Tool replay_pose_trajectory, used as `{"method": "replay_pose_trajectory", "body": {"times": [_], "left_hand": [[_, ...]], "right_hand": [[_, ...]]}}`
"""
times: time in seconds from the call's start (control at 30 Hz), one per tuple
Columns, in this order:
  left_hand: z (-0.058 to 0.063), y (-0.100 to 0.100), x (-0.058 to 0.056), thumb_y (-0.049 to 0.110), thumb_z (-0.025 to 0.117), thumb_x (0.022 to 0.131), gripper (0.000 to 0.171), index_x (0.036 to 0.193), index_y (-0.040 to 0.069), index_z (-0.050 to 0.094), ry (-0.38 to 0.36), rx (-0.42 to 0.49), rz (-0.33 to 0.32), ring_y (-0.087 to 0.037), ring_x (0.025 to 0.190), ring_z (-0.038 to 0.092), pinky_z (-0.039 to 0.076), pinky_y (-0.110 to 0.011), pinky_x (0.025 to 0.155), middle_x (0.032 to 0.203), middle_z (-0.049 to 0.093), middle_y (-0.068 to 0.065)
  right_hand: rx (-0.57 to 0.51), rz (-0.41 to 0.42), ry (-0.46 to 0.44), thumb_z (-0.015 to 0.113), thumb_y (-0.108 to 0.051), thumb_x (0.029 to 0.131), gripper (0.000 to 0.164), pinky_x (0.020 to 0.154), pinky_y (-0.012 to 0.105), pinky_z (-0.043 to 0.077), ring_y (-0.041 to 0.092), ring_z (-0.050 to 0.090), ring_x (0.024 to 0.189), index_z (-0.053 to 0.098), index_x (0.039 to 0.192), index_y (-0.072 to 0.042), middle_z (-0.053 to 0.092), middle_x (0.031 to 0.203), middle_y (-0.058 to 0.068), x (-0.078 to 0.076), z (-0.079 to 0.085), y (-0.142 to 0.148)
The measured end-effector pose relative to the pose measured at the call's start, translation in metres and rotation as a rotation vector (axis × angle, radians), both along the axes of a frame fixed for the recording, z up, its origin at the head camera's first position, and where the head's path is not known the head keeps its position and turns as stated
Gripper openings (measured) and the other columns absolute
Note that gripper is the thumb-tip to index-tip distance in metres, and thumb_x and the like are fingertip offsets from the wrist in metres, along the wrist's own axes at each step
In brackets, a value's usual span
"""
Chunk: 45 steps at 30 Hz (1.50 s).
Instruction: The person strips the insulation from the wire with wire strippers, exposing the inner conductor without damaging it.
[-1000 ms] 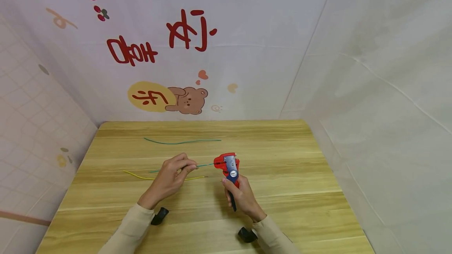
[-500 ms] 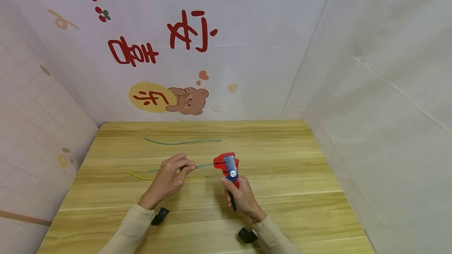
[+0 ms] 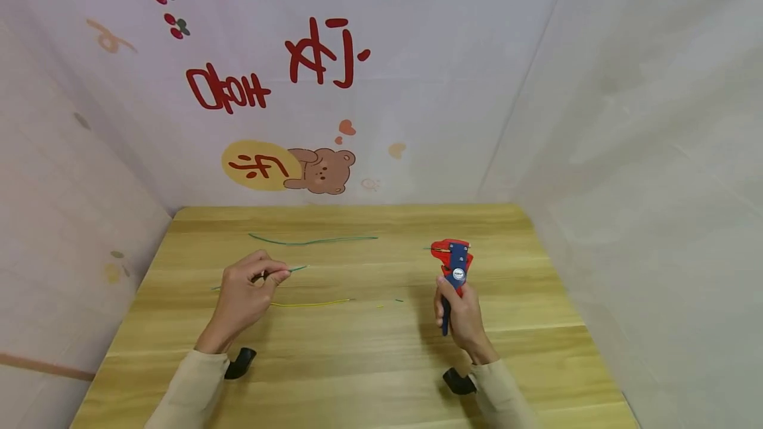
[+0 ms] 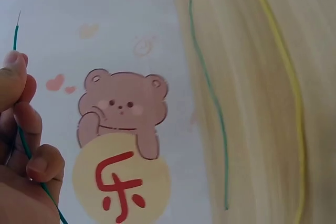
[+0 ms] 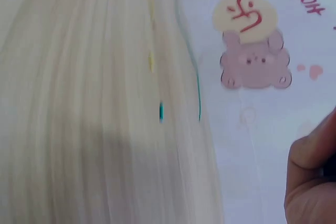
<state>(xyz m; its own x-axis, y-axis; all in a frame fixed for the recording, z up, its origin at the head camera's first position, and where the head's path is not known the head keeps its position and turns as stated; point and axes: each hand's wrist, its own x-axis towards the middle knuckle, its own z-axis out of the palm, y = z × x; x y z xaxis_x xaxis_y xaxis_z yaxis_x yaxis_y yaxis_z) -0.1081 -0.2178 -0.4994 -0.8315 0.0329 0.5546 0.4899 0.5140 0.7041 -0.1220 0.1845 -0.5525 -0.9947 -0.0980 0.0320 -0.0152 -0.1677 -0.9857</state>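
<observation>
In my left hand (image 3: 250, 290) I pinch a green wire (image 3: 297, 268) between thumb and fingertips. The left wrist view shows a thin bare strand (image 4: 19, 18) at its end, and the wire runs back through the curled fingers. My right hand (image 3: 465, 310) grips a red and blue wire stripper (image 3: 457, 260) by its handles. A small green bit (image 3: 427, 248) pokes out at the left of its head. Only part of the right hand (image 5: 312, 171) shows in the right wrist view; the tool there is mostly hidden.
A second green wire (image 3: 312, 241) lies at the back of the wooden table (image 3: 369, 376). A yellow wire (image 3: 312, 304) lies partly behind the left hand. Between the hands are a green scrap (image 3: 399, 300) and a tiny yellow scrap (image 3: 380, 306). A printed wall cloth (image 3: 429, 98) hangs behind.
The green wire has come out of the stripper's head. My left hand moved left with it; my right hand moved right with the stripper, uncovering the scraps on the table.
</observation>
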Motion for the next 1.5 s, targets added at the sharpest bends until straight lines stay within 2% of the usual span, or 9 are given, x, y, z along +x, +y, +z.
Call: {"method": "replay_pose_trajectory", "body": {"times": [0.1, 0.2, 0.37, 0.63, 0.87, 1.0, 1.13, 1.3, 1.5], "left_hand": [[0.003, -0.002, -0.003, -0.006, 0.087, 0.093, 0.023, 0.098, 0.016, 0.088, 0.008, -0.031, -0.027, -0.004, 0.067, 0.046, 0.039, -0.021, 0.063, 0.080, 0.067, 0.007], [0.001, 0.003, -0.005, -0.008, 0.088, 0.091, 0.022, 0.097, 0.013, 0.088, 0.023, -0.054, -0.051, -0.004, 0.070, 0.050, 0.042, -0.021, 0.064, 0.081, 0.068, 0.007], [-0.006, 0.012, -0.006, -0.012, 0.089, 0.086, 0.027, 0.095, 0.013, 0.087, 0.025, -0.069, -0.054, -0.003, 0.072, 0.052, 0.043, -0.019, 0.066, 0.081, 0.068, 0.009], [-0.013, 0.017, -0.006, -0.009, 0.090, 0.087, 0.025, 0.096, 0.014, 0.087, 0.010, -0.096, -0.060, -0.001, 0.074, 0.054, 0.043, -0.016, 0.069, 0.085, 0.070, 0.008], [-0.018, 0.021, -0.008, -0.004, 0.089, 0.092, 0.019, 0.098, 0.014, 0.086, -0.005, -0.135, -0.076, -0.001, 0.078, 0.057, 0.045, -0.024, 0.065, 0.091, 0.075, 0.007], [-0.023, 0.026, -0.012, -0.002, 0.088, 0.094, 0.017, 0.101, 0.014, 0.086, -0.017, -0.144, -0.093, -0.007, 0.084, 0.067, 0.052, -0.026, 0.068, 0.094, 0.077, 0.006], [-0.028, 0.030, -0.017, 0.001, 0.088, 0.096, 0.015, 0.102, 0.014, 0.087, -0.038, -0.160, -0.108, -0.013, 0.091, 0.074, 0.062, -0.035, 0.077, 0.099, 0.079, 0.005], [-0.035, 0.034, -0.022, 0.004, 0.086, 0.099, 0.011, 0.103, 0.014, 0.087, -0.079, -0.182, -0.133, -0.013, 0.092, 0.074, 0.063, -0.036, 0.078, 0.101, 0.079, 0.004], [-0.048, 0.036, -0.030, 0.008, 0.082, 0.104, 0.006, 0.106, 0.011, 0.086, -0.151, -0.208, -0.171, -0.012, 0.093, 0.072, 0.061, -0.032, 0.081, 0.103, 0.078, -0.002]], "right_hand": [[0.077, 0.057, -0.012, 0.055, -0.024, 0.121, 0.035, 0.041, 0.033, 0.052, 0.009, 0.057, 0.044, 0.055, 0.095, 0.000, 0.056, 0.060, -0.002, 0.000, -0.003, 0.013], [0.105, 0.128, -0.034, 0.054, -0.024, 0.121, 0.026, 0.048, 0.038, 0.059, 0.011, 0.064, 0.049, 0.057, 0.106, -0.003, 0.062, 0.065, -0.001, 0.003, -0.008, 0.015], [0.076, 0.124, -0.038, 0.054, -0.022, 0.121, 0.021, 0.052, 0.034, 0.061, 0.012, 0.066, 0.052, 0.056, 0.115, -0.002, 0.065, 0.068, 0.000, 0.003, -0.013, 0.013], [0.064, 0.102, -0.081, 0.053, -0.026, 0.122, 0.024, 0.059, 0.033, 0.065, 0.015, 0.070, 0.056, 0.057, 0.113, -0.004, 0.068, 0.071, 0.001, 0.001, -0.015, 0.020], [0.067, 0.108, -0.090, 0.056, -0.028, 0.121, 0.024, 0.064, 0.036, 0.067, 0.015, 0.073, 0.059, 0.059, 0.115, -0.005, 0.070, 0.073, 0.001, 0.002, -0.014, 0.024], [0.067, 0.160, -0.078, 0.055, -0.028, 0.121, 0.024, 0.070, 0.038, 0.069, 0.016, 0.077, 0.064, 0.062, 0.112, -0.006, 0.073, 0.077, 0.001, 0.004, -0.015, 0.027], [0.070, 0.233, -0.032, 0.052, -0.024, 0.122, 0.024, 0.074, 0.039, 0.071, 0.016, 0.079, 0.071, 0.063, 0.110, -0.006, 0.075, 0.082, 0.000, 0.005, -0.018, 0.028], [0.055, 0.275, 0.011, 0.050, -0.021, 0.122, 0.024, 0.074, 0.038, 0.071, 0.014, 0.080, 0.072, 0.065, 0.109, -0.007, 0.076, 0.083, -0.001, 0.005, -0.020, 0.026], [0.039, 0.314, 0.001, 0.051, -0.018, 0.122, 0.021, 0.076, 0.037, 0.071, 0.014, 0.080, 0.074, 0.064, 0.111, -0.006, 0.076, 0.084, -0.001, 0.007, -0.020, 0.026]]}}
